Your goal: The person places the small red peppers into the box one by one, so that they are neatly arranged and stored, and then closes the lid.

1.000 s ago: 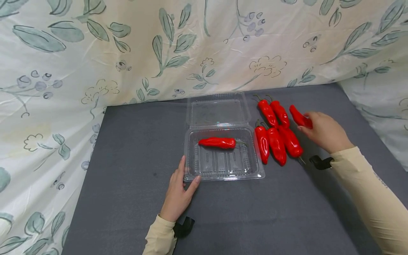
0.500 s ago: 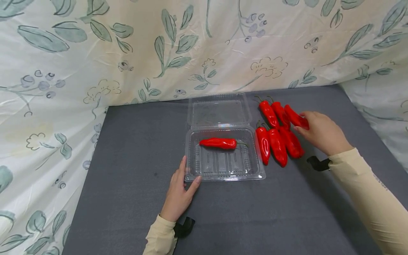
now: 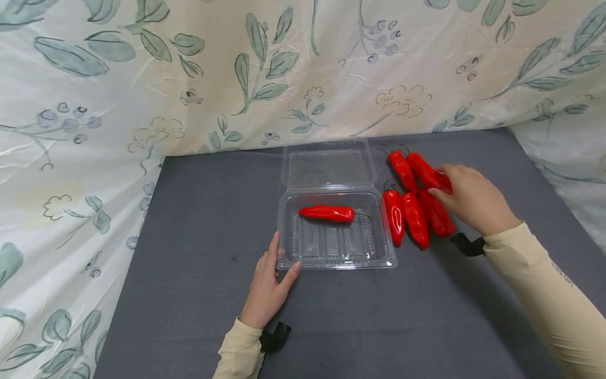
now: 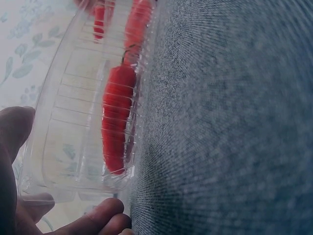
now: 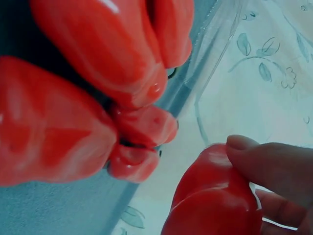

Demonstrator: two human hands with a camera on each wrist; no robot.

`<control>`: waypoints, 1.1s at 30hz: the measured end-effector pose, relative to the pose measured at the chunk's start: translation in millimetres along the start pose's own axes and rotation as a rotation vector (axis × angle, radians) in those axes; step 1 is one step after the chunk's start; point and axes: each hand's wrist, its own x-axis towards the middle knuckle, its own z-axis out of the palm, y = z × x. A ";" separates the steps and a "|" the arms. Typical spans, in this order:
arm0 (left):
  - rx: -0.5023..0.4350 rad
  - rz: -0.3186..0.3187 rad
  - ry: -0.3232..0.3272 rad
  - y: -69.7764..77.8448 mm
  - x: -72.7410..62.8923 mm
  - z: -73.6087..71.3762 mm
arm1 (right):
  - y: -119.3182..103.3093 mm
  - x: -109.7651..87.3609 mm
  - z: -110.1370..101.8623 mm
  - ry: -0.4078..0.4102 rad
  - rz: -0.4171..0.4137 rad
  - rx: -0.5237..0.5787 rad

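A red pepper (image 3: 428, 172) is pinched between the thumb and fingers of my right hand (image 3: 475, 200). It is held over the other peppers, and in the right wrist view its rounded end (image 5: 210, 200) shows beside the thumb. My left hand (image 3: 265, 295) rests at the near left corner of a clear plastic clamshell container (image 3: 333, 265), fingers along its left side and thumb at the front edge. One red pepper (image 3: 326, 213) lies crosswise inside, its green stem to the right. The container's lid (image 3: 329, 163) is laid back, away from me.
Several loose red peppers lie right of the container, among them a front one (image 3: 415, 220) and a back one (image 3: 401, 169); another is mostly hidden under the held pepper. Dark grey cloth (image 3: 203, 237) covers the table. A leaf-patterned curtain (image 3: 213, 79) hangs behind and at both sides.
My right hand has moved left with its pepper, from beside the loose peppers to over them. My left hand stays at the container. The whole view has shifted slightly.
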 end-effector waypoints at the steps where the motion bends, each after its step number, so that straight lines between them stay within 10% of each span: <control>1: -0.002 0.000 -0.001 0.3 0.0 0.2 | -1.2 -0.4 -0.2 -0.002 0.000 0.001; 33: 0.033 0.030 0.011 0.7 -1.0 0.1 | -66.7 1.7 -4.6 -0.088 -0.126 0.056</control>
